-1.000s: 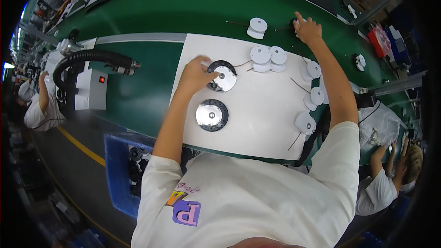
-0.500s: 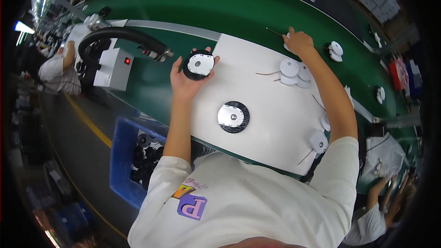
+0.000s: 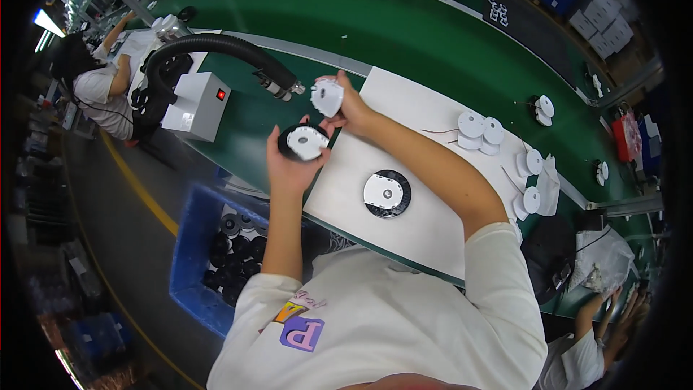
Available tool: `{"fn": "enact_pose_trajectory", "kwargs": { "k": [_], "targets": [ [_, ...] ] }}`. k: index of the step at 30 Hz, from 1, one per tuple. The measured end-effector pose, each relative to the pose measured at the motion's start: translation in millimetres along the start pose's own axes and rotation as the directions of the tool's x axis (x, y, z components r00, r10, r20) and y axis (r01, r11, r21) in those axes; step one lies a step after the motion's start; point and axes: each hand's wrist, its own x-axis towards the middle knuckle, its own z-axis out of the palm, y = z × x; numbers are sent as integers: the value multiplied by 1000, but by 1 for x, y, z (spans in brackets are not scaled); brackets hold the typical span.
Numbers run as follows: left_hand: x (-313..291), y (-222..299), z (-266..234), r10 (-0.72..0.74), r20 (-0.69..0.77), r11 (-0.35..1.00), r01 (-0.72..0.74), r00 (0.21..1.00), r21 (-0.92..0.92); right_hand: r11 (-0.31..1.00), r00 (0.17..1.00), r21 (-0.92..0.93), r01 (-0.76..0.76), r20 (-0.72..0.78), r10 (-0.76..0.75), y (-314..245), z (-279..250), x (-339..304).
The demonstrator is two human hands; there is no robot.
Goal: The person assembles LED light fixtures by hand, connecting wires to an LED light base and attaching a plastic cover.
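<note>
My left hand is closed around a round black housing with a white notched plate set in its face. Just above it, my right hand grips a white plastic piece with a toothed edge and a hole near its middle. The two pieces are close together, and the right fingers partly hide the gap between them. A second black housing with a white plate lies flat on the white work surface.
Several white spools with thin wires stand at the right. A black flexible hose with a metal tip arches from a white box beside my hands. The blue bin at lower left holds black parts. Another person works at far left.
My right hand has come back from the green belt at the far right to just above my left hand, bringing a white piece. My left hand still holds the black housing.
</note>
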Motion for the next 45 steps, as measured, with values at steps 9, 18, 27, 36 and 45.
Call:
{"fn": "enact_pose_trajectory", "kwargs": {
  "k": [9, 18, 27, 36, 45],
  "targets": [
    [-84, 8, -12, 253, -280, 966, -258, 926, 22, 949, 943, 293, -114, 333, 10, 8, -1, -21],
    [-74, 8, -8, 275, 136, 961, -267, 952, -72, 907, 966, 386, -168, 248, 73, 29, 9, 22],
    [-3, 18, 3, 320, 12, 946, -320, 947, 59, 879, 955, 455, -142, 296, 1, 0, 4, -48],
    [70, -14, 34, 136, 177, 990, -128, 975, -54, 946, 920, 184, 266, 246, -306, -60, 27, -165],
    [25, -96, 74, 23, 260, 999, -33, 965, 32, 850, 823, 261, 458, 237, -516, -62, -11, -196]
  ]
}}
